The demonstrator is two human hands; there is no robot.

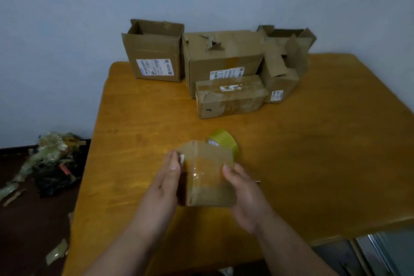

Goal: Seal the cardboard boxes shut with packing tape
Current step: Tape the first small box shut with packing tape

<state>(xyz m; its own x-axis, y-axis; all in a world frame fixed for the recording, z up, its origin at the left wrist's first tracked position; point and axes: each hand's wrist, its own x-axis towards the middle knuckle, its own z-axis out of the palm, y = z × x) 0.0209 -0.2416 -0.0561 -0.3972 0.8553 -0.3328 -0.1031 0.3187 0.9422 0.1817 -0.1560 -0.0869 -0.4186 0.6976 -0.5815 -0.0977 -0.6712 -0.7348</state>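
Observation:
A small cardboard box [207, 175] with clear tape across its top sits near the front middle of the wooden table [313, 141]. My left hand [167, 184] lies flat against its left side with straight fingers. My right hand [243, 192] holds its right side, thumb over the top edge. Just behind the box lies a yellowish roll of packing tape [225, 139], partly hidden by it. A long taped box [230, 96] lies further back.
Three larger boxes stand at the back by the wall: an open one [154, 51] at left, a torn one [221, 56] in the middle, a crumpled open one [284, 63] at right. Tape scraps and rubbish [51, 161] lie on the floor left of the table.

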